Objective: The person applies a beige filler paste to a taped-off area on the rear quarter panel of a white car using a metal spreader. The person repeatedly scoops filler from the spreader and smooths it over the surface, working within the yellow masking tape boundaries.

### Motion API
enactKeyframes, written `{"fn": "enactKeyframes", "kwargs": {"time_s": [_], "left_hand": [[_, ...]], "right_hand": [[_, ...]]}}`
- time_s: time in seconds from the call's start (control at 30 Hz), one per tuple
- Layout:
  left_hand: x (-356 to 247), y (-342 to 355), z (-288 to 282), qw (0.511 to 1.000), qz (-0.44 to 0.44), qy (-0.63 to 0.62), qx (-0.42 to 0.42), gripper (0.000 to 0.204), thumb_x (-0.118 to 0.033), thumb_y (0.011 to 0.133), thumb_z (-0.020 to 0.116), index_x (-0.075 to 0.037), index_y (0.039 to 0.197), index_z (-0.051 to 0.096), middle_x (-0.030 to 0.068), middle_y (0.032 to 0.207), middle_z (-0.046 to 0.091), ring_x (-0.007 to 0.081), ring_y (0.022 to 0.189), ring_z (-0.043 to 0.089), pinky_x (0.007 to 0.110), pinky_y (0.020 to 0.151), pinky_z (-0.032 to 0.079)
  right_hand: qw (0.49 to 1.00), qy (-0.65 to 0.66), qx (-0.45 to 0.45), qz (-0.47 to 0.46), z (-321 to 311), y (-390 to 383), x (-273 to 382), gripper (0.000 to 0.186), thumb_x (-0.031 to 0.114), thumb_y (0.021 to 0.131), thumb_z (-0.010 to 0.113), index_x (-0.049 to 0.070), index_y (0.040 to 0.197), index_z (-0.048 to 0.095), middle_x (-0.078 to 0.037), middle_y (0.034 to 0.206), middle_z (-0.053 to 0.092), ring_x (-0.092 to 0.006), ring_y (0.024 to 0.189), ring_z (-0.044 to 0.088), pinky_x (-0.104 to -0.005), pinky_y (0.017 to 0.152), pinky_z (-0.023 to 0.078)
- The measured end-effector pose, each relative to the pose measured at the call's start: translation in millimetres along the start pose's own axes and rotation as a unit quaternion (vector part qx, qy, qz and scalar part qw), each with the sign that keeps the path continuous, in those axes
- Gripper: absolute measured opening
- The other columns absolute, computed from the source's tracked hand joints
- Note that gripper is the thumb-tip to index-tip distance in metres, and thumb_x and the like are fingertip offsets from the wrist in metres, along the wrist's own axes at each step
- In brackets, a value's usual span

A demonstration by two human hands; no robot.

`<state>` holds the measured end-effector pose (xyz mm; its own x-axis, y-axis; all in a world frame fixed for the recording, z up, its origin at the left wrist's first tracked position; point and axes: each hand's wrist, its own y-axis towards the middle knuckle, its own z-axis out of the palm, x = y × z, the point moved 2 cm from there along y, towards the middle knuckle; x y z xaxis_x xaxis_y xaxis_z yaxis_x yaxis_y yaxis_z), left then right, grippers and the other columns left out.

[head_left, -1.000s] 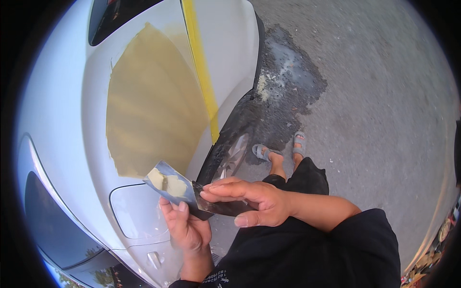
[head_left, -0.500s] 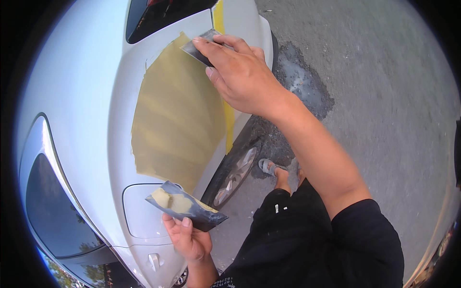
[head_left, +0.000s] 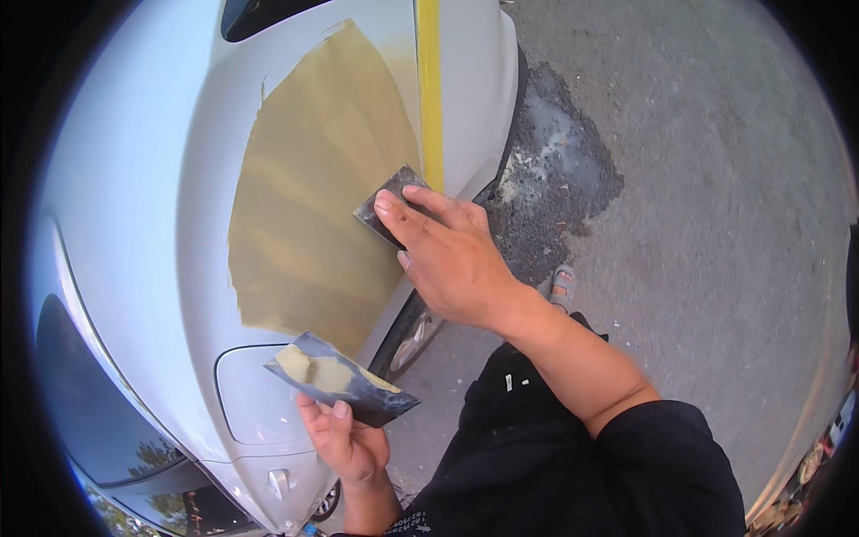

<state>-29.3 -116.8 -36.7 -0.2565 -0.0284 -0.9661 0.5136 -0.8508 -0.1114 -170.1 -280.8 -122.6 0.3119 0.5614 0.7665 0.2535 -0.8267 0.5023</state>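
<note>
- Head view, outdoors: grey paved ground (head_left: pixel 716 224) spreads to the right of the tan patch (head_left: pixel 304 197), with a dark wet stain (head_left: pixel 573 170) on it; a white car (head_left: pixel 188 161) carries the patch on its side panel.
- Yellow tape (head_left: pixel 430 107) runs up the right side of the patch, probably there to mark off its border; a fuel flap (head_left: pixel 259 398) sits just below the patch.
- The right hand (head_left: pixel 456 259) grasps a dark spreader (head_left: pixel 370 215) at the lower right side of the patch. Fingers lie flat along its back, likely to spread pressure evenly; the blade seems to rest on the patch.
- The spreader's bare edge faces upper left, across the patch, and slants from lower left to upper right. Its full long axis cannot be told, as the fingers cover part of it.
- The left hand (head_left: pixel 353 443), below the patch, grips a blue-grey board (head_left: pixel 380 403) by its lower edge, thumb showing in front, seemingly to leave the top face free.
- The board's long axis slopes from upper left to lower right; pale paste (head_left: pixel 331 374) lies mostly toward the upper-left end, close under the patch.
</note>
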Motion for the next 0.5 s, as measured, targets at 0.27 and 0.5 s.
{"fn": "enactKeyframes", "kwargs": {"time_s": [0.27, 0.5], "left_hand": [[1, 1, -7, 1.000, 0.003, 0.012, -0.004, 0.054, 0.008, 0.082, 0.047, -0.001, 0.133, 0.032, 0.0143, 0.128, 0.049, 0.0250, 0.120, 0.047, 0.040, 0.105, 0.036], [0, 0, 9, 0.999, -0.013, 0.015, 0.034, 0.047, 0.002, 0.086, 0.047, 0.000, 0.131, 0.031, 0.0149, 0.127, 0.048, 0.0229, 0.117, 0.049, 0.039, 0.102, 0.039]], "right_hand": [[0.998, 0.056, 0.028, 0.032, 45, -71, -1, 0.073, 0.002, 0.073, 0.066, 0.006, 0.139, 0.035, -0.007, 0.134, 0.048, -0.0300, 0.122, 0.044, -0.0440, 0.090, 0.037], [0.971, 0.171, 0.111, 0.122, 34, -94, 15, 0.064, 0.008, 0.083, 0.058, 0.003, 0.141, 0.030, -0.011, 0.137, 0.046, -0.0294, 0.120, 0.046, -0.0408, 0.095, 0.033]]}}
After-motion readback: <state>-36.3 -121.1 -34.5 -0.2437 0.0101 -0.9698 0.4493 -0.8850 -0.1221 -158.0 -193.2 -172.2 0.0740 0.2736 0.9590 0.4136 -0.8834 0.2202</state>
